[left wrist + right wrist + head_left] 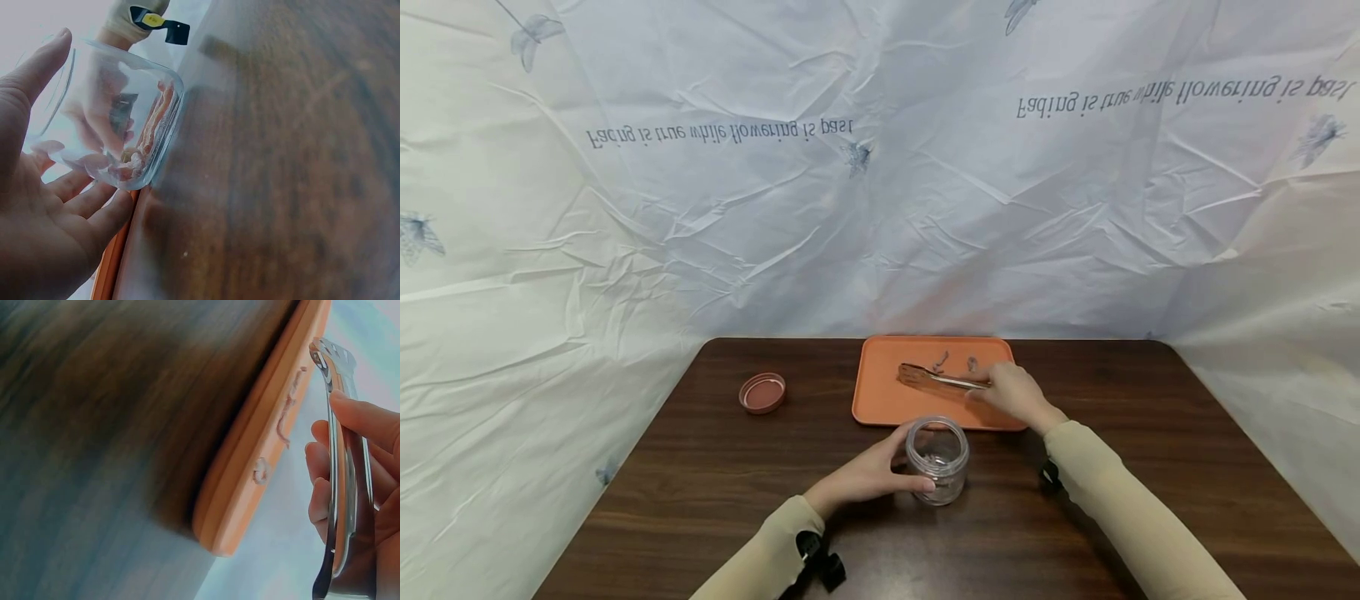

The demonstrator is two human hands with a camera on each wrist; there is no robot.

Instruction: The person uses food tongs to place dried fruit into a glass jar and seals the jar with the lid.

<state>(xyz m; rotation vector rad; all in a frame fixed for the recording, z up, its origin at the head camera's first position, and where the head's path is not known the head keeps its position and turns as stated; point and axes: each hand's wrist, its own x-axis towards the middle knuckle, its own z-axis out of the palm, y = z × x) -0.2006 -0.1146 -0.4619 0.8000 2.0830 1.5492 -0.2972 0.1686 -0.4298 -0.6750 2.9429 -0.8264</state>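
Note:
My left hand [868,477] grips a clear open-topped jar [949,482] from the left side, thumb in front. Inside it, pinkish shrivelled strips [149,139] lie at the bottom in the left wrist view. Metal tongs [953,382] are held in my right hand [1017,395], thumb on one arm and fingers around the other. Their tips hover over the orange tray [877,404], and nothing shows between them. On the tray lie a long twisted strip [287,411] and a small curled piece [260,470], of a kind I cannot tell.
A reddish-brown round lid [763,393] lies to the left of the tray on the dark wooden table [715,483]. White printed sheeting [760,225] hangs behind the table and at both sides.

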